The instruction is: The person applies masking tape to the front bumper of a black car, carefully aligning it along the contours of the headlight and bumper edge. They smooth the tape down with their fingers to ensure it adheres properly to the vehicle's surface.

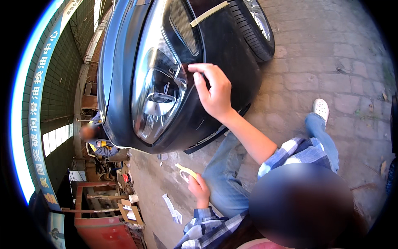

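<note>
In front of me is a black car's front end, with a clear headlight point(159, 91) set in the dark bumper point(224, 54). My right hand point(215, 89) is at the headlight's outer edge, its index finger bent against the seam and the thumb a little apart; nothing shows between them. Lower down, my left hand point(200, 189) grips a roll of yellow masking tape point(184, 172) beside my knee, with a loose end sticking out. A pale tape strip point(209, 14) crosses the edge of the headlight and the panel near the wheel.
A front tyre point(251, 33) stands beyond the bumper on stone paving point(306, 83). Crumpled white paper point(172, 208) lies on the ground at left. Farther left are a red metal frame point(103, 226), a cardboard box point(130, 213) and another person point(101, 143) beside the car.
</note>
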`<action>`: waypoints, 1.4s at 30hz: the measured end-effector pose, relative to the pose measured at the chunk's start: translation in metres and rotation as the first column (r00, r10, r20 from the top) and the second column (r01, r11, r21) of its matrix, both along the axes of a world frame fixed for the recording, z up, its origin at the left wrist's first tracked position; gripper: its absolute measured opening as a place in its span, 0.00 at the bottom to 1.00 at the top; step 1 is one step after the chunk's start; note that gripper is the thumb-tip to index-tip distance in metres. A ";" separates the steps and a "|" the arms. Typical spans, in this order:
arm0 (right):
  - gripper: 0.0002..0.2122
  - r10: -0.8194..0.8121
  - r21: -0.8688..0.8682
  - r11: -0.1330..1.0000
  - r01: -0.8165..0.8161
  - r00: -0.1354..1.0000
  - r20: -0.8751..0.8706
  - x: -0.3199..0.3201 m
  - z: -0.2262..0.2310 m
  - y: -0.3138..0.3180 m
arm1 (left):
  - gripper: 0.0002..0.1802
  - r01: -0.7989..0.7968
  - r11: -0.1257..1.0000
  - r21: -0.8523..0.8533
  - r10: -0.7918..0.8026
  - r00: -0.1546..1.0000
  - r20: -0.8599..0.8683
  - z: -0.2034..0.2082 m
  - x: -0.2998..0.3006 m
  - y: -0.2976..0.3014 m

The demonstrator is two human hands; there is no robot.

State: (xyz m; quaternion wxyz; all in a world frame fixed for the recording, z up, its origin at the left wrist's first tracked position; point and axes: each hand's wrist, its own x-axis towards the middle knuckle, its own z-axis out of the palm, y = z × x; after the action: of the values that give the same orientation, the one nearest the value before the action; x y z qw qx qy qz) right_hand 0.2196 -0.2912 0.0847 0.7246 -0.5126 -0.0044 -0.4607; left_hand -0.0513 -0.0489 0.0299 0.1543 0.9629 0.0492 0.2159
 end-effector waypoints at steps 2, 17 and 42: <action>0.20 -0.120 -0.203 0.973 0.110 0.992 -0.039 0.028 -0.021 -0.013 | 0.11 -0.058 0.996 -0.065 0.054 0.997 -0.061 0.005 0.000 -0.009; 0.38 -0.167 -0.489 0.868 0.080 0.976 -0.138 0.059 -0.009 -0.029 | 0.11 -0.079 0.996 -0.041 0.076 0.995 -0.071 0.007 -0.005 0.005; 0.07 0.726 -0.247 0.650 -0.718 0.683 -0.074 -0.079 0.002 -0.006 | 0.05 0.367 0.900 -0.236 -0.392 0.917 -0.071 0.098 0.039 -0.068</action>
State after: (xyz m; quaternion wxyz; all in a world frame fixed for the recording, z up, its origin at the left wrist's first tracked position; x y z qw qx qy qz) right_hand 0.1411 -0.2972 0.0870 0.7749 -0.5503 -0.2788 -0.1377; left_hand -0.0119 -0.1174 0.1283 0.2946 0.9422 -0.1072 0.1183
